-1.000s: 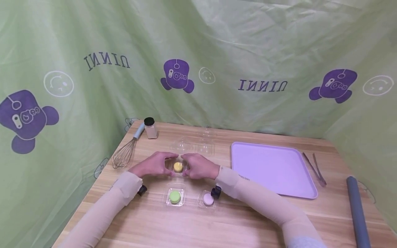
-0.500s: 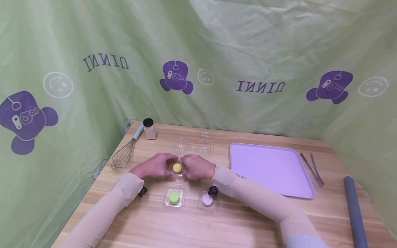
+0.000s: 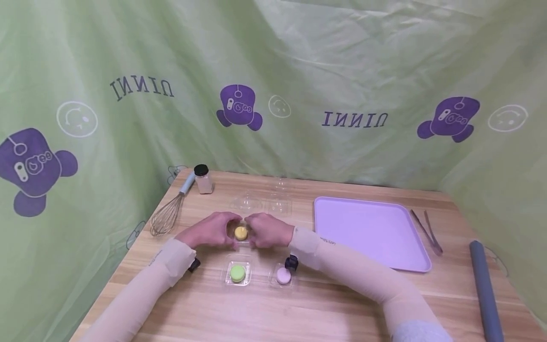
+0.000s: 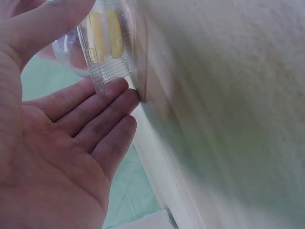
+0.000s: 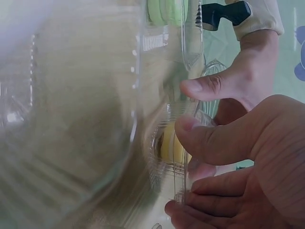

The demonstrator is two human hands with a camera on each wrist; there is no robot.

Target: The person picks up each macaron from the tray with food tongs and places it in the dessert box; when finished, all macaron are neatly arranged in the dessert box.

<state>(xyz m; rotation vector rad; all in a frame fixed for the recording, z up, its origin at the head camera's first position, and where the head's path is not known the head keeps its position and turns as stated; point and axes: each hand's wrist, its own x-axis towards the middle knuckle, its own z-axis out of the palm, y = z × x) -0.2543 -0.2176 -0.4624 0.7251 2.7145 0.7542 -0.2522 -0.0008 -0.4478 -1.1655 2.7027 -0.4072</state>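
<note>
Both hands meet around a small clear plastic box [image 4: 113,69] that holds a yellow macaron [image 3: 241,233]. My left hand [image 3: 210,230] has its thumb over the lid side and its fingertips at the box's edge. From the other side, my right hand [image 3: 270,230] sets its thumb on the rim, with the fingers by another edge. In the head view a green macaron [image 3: 237,273] sits in an open clear box nearer the body. Right of it, a lilac macaron [image 3: 283,275] sits in a similar box, close to the right wrist's camera.
Behind the hands lie several clear plastic containers [image 3: 279,204]. A whisk [image 3: 167,214] and a black-capped jar [image 3: 203,180] are at the back left. A purple tray [image 3: 367,232], tongs [image 3: 427,231] and a grey roll [image 3: 486,289] are on the right.
The right hand has drawn slightly closer to the left around the yellow macaron's box, narrowing the gap. The whole head view has shifted a little; the other things stay put.
</note>
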